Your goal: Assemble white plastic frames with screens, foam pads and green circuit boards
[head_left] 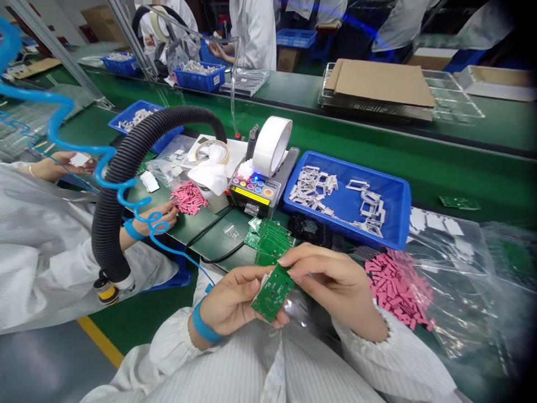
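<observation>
Circuit board [273, 295] green, wrist strap [204, 326] blue, smock [235, 369] white with fine stripes, counter [213, 225] dark green, bin [401, 221] blue, loose strips [390, 282] pink, tape roll [266, 145] white, hose [104, 224] black, coiled tube [61, 106] bright blue.

A green rectangular circuit board [273, 293], component-dotted face visible, slants between the fingers [250, 288]
</observation>
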`<move>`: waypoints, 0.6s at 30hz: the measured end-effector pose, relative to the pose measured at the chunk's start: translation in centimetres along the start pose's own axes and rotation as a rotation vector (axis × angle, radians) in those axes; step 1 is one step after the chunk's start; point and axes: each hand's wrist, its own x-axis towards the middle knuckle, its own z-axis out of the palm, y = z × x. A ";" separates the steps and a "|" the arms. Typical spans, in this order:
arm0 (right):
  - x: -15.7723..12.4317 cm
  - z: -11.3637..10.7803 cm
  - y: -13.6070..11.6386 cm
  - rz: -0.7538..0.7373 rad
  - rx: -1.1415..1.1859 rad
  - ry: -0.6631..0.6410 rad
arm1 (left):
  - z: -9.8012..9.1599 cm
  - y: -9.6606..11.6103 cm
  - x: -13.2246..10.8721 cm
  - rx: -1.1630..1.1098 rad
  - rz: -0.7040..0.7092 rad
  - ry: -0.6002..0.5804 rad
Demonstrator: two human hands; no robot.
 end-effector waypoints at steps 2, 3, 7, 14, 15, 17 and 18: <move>0.0 0.1 0.3 -0.013 0.017 -0.012 | -0.2 0.1 0.0 0.011 -0.013 0.002; 0.0 0.1 0.4 -0.021 0.028 -0.017 | -0.3 0.1 0.0 0.018 -0.013 -0.001; -0.1 0.5 1.0 -0.034 0.083 -0.037 | -0.7 0.2 -0.1 0.047 0.006 -0.016; 0.2 0.5 1.4 -0.052 0.077 -0.115 | -1.1 0.1 -0.3 0.047 0.022 -0.037; 0.2 0.4 1.4 -0.063 0.063 -0.121 | -1.2 0.1 -0.3 0.037 0.022 -0.045; 0.3 0.2 1.6 -0.095 0.027 -0.133 | -1.3 0.1 -0.3 0.024 0.004 -0.059; 0.4 0.1 1.8 -0.116 0.004 -0.140 | -1.4 0.1 -0.2 0.025 -0.010 -0.062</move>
